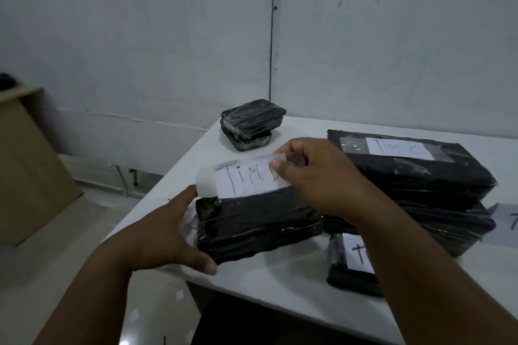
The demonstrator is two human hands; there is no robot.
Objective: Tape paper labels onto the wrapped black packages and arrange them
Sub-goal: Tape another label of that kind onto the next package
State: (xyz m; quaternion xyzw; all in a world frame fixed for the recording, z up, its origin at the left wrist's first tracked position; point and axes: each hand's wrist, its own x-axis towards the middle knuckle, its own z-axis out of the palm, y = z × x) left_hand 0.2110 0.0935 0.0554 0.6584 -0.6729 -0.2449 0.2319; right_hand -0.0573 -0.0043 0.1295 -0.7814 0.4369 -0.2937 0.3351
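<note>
A wrapped black package [258, 225] stands on its long edge near the white table's front left corner. My left hand [173, 230] grips its left end, thumb on the table in front of it. My right hand [311, 173] pinches the right end of a white paper label [246, 176] with handwriting and a clear tape strip, held over the package's top edge. To the right, a labelled black package [414, 165] lies on top of another one. A third labelled package [353, 266] lies at the front, partly hidden by my right forearm.
Two stacked black food containers [251, 124] wrapped in film sit at the table's [280, 283] far left corner. A paper sheet with writing [507, 221] lies at the right edge. A cardboard box [25, 165] stands on the floor to the left. A wall rises behind.
</note>
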